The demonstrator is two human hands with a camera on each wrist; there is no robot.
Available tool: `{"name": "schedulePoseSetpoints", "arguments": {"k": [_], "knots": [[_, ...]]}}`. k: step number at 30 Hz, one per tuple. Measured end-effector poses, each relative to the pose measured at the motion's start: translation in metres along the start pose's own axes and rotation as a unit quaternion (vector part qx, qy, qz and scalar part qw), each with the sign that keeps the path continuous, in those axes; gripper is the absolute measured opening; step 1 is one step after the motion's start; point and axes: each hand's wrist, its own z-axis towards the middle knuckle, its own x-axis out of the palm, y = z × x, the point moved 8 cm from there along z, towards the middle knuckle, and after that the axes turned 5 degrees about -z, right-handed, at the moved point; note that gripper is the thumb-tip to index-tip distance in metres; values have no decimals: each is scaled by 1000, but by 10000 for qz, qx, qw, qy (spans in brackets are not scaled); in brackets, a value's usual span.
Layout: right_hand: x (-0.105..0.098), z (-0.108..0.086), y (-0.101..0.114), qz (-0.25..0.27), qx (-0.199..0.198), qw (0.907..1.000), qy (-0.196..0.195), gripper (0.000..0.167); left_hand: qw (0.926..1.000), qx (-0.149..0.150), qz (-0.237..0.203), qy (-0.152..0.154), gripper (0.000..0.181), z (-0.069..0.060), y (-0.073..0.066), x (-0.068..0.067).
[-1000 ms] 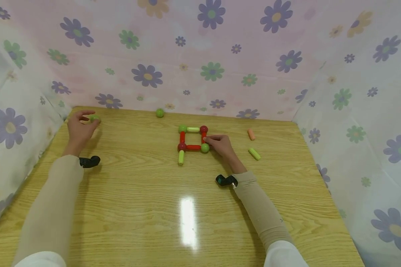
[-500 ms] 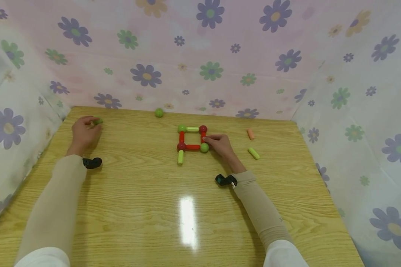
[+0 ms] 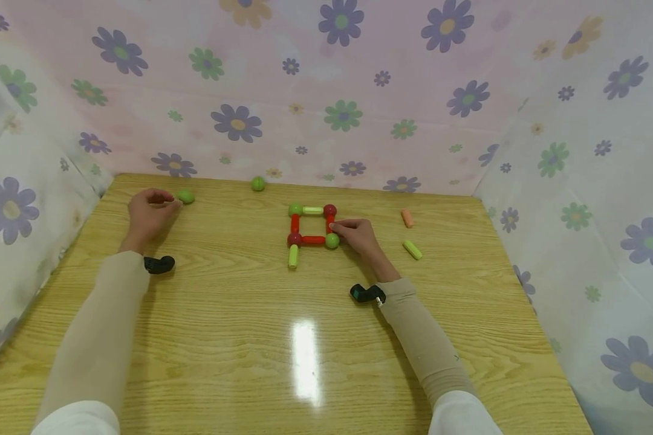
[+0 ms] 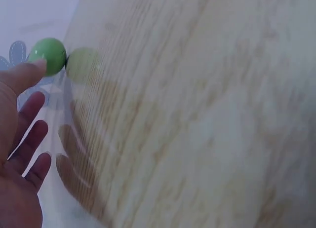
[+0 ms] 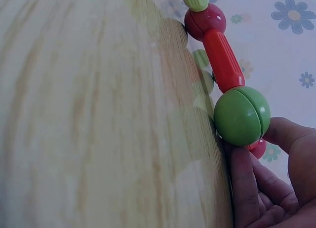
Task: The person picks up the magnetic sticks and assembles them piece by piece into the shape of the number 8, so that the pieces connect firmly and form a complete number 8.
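In the head view, a square of rods and balls lies mid-table. My right hand (image 3: pixel 361 238) pinches its right red rod (image 3: pixel 330 220) between thumb and fingertips, just above the lower-right green ball (image 3: pixel 332 240). The other corners are a green ball (image 3: pixel 295 209) and two dark red balls, one at upper right (image 3: pixel 330 210), one at lower left (image 3: pixel 294 240). A yellow-green rod (image 3: pixel 293 257) sticks out toward me from the latter. At the far left, my left hand (image 3: pixel 149 219) holds a loose green ball (image 3: pixel 186 196) at its fingertips; its thumb overlaps the ball (image 4: pixel 48 56) in the left wrist view.
Another green ball (image 3: pixel 258 183) stands by the back edge, near the flowered cloth (image 3: pixel 283 145). Right of the right hand lie an orange rod (image 3: pixel 407 218) and a yellow-green rod (image 3: pixel 412 249). Flowered cloth also borders the wooden table (image 3: pixel 239 338) at both sides.
My left hand has moved rightward along the back of the table, and the loose green ball has moved with it. The right hand and the square keep their places.
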Motion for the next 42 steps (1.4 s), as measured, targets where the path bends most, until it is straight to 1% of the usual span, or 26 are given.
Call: {"name": "schedulePoseSetpoints", "arguments": {"k": [2,5,8,10,11,12,14,15,17,18,22,26,30,33,36,38,40,42], "knots": [[0,0,0,-19,1,10000,-11,37,9999,7,-28,115,47,1,-3,5],[0,0,0,-24,6,10000,-25,37,9990,150,59,406,56,3,-11,17],[0,1,0,-26,-15,10000,-29,36,9969,296,90,729,61,8,-24,34],[0,1,0,-32,-36,10000,-26,36,9942,413,202,969,61,14,-33,47],[0,1,0,-30,-40,10000,-24,36,9921,528,372,1075,60,17,-38,53],[0,1,0,-23,-45,10000,-21,36,9890,667,633,1163,58,20,-43,60],[1,0,0,-11,-47,10000,-9,36,9790,932,1228,1332,54,26,-50,74],[1,0,1,-14,-52,10000,-3,37,9743,1052,1424,1395,52,29,-54,80],[1,-1,1,-31,-53,10000,11,37,9675,1170,1706,1457,48,31,-58,89],[1,-1,1,-25,-54,10000,22,37,9672,1133,1713,1495,47,32,-58,92],[2,-2,1,-4,-8,10000,40,37,9768,920,1229,1493,45,33,-57,99],[0,-2,1,12,40,10000,7,36,9831,756,800,1462,45,30,-54,101],[-1,-2,1,-64,69,9999,-37,36,9874,547,396,1432,46,26,-50,101],[-1,-2,1,-93,85,9999,-37,37,9894,440,197,1367,48,24,-46,99],[-1,-2,0,-116,66,9999,-22,37,9914,171,-251,1269,51,22,-39,100],[-1,-2,0,-130,42,9999,-13,37,9915,-26,-646,1128,53,20,-34,99],[-1,-2,0,-104,26,9999,-9,37,9899,-240,-1047,921,53,17,-29,99],[-1,-2,0,-85,11,10000,-9,37,9885,-286,-1322,675,52,12,-27,97]]}}
